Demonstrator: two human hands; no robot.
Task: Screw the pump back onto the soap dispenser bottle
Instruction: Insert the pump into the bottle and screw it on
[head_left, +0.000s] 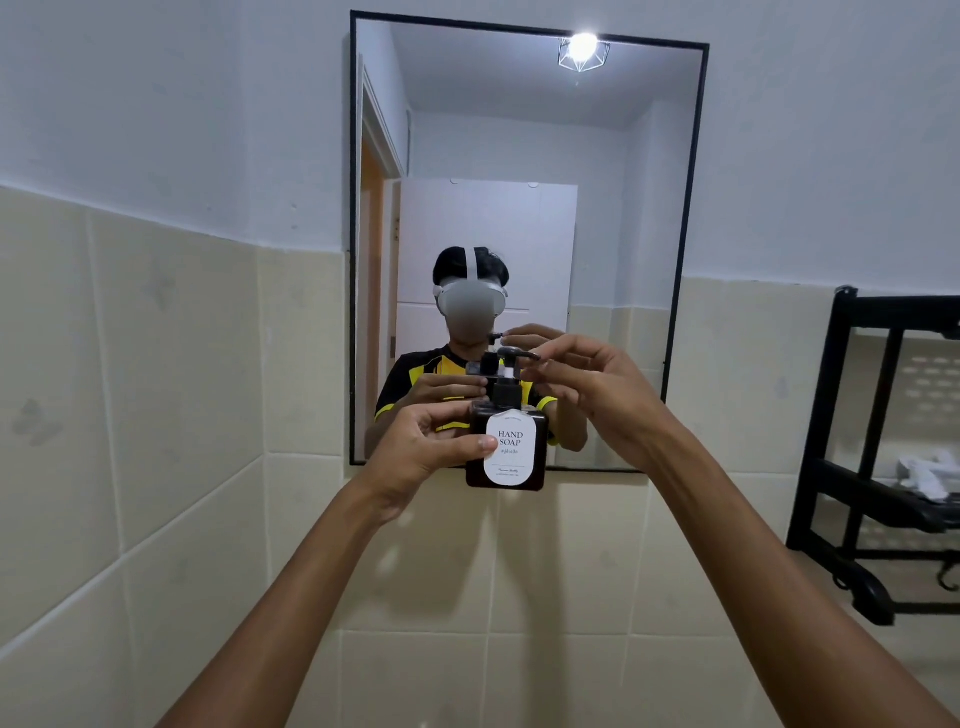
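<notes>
A dark brown square soap bottle (537, 447) with a white "HAND SOAP" label is held up in front of a mirror. My left hand (421, 449) grips its left side, thumb across the front by the label. A black pump (506, 384) stands upright in the bottle's neck, its nozzle pointing right. My right hand (592, 389) is at the pump head, fingertips pinching the nozzle from the right. Whether the collar is tight on the neck cannot be told.
A black-framed mirror (530, 156) hangs on the wall behind the bottle and reflects a person with both hands raised. Beige tiles cover the lower wall. A black metal shelf (878, 467) with a white cloth stands out at the right.
</notes>
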